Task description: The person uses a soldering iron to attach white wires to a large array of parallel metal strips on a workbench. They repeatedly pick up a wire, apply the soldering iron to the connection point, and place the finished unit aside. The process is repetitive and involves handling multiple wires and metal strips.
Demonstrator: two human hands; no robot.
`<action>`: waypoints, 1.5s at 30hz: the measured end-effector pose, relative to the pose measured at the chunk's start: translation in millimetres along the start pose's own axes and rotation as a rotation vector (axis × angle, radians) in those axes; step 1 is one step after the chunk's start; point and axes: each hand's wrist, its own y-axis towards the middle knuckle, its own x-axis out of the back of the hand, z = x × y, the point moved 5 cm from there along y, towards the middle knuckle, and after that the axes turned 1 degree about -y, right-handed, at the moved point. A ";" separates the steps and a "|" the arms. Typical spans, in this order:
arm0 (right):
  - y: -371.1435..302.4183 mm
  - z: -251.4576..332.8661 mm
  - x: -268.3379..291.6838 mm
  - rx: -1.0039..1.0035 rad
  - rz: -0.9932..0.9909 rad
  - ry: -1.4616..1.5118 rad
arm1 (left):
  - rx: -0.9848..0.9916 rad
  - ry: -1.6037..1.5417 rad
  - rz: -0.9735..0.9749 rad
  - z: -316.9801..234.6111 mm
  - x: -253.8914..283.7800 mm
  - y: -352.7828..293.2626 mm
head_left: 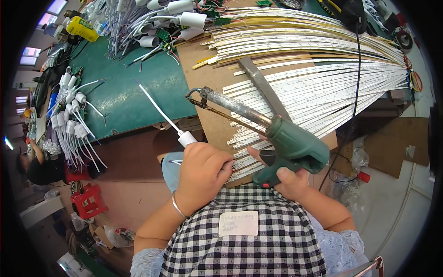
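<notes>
Holding a white cable piece (pixel 186 138), the left hand (pixel 200 171) is just left of the middle of the frame. Its fingers are curled round the fat white cap, and the long thin end points to the upper left. Maybe it is held by the cap because that part is thick and easy to grip. The hand hides the cap's lower end.

The right hand (pixel 293 182) is wrapped round the handle of a green soldering gun (pixel 297 143), right of the middle. One finger reaches up near the black trigger (pixel 266 157), so it looks like an easy place to press from. The long metal nose points to the upper left, away from the body, which likely keeps the hot end off the fingers. The tip does not touch the cable piece.

Thin white strips (pixel 300 87) fan out on a brown board (pixel 203 83), with their near ends close to the hands, perhaps so they are easy to reach. A dark metal bar (pixel 265 87) lies across them, probably to stop them sliding.

More cable pieces sit in heaps on the green table (pixel 124 83), at the top and the left of the frame. They seem put aside to leave some room.
</notes>
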 end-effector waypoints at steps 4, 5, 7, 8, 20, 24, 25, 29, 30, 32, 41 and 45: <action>-3.3 -1.7 1.3 -0.048 -0.015 0.014 | -0.018 0.037 -0.030 -2.4 -3.9 2.6; -3.5 -1.9 1.0 -0.054 -0.020 0.021 | -0.018 0.046 -0.026 -2.2 -5.0 2.8; -4.9 -4.7 3.2 -0.077 -0.019 0.017 | -0.018 0.065 -0.018 -1.6 -7.3 2.9; -5.2 -4.6 3.6 -0.083 -0.021 0.010 | -0.021 0.076 -0.021 -1.8 -8.0 2.9; -63.0 29.3 43.0 0.119 0.043 -0.300 | -0.063 0.087 -0.043 -1.1 -12.3 -0.2; -100.9 18.3 78.4 -0.125 -0.094 -0.563 | -0.049 0.096 -0.041 -1.7 -11.0 -1.4; -105.8 23.2 78.0 -0.144 -0.119 -0.487 | -0.037 0.101 -0.036 -1.8 -10.9 -1.3; -102.3 29.9 68.1 0.062 -0.018 -0.880 | -0.030 0.103 -0.043 -1.7 -11.8 -1.6; -104.3 25.7 71.7 -0.016 -0.051 -0.796 | -0.033 0.101 -0.045 -1.5 -11.8 -1.6; -107.3 16.9 78.5 -0.126 -0.108 -0.616 | -0.039 0.098 -0.052 -1.5 -12.0 -1.5; -91.1 17.3 75.8 -0.342 0.088 -0.716 | -0.038 0.107 -0.069 -1.5 -13.4 -1.4; -88.9 29.6 62.3 -0.058 0.129 -0.859 | -0.040 0.103 -0.072 -2.2 -13.2 -0.6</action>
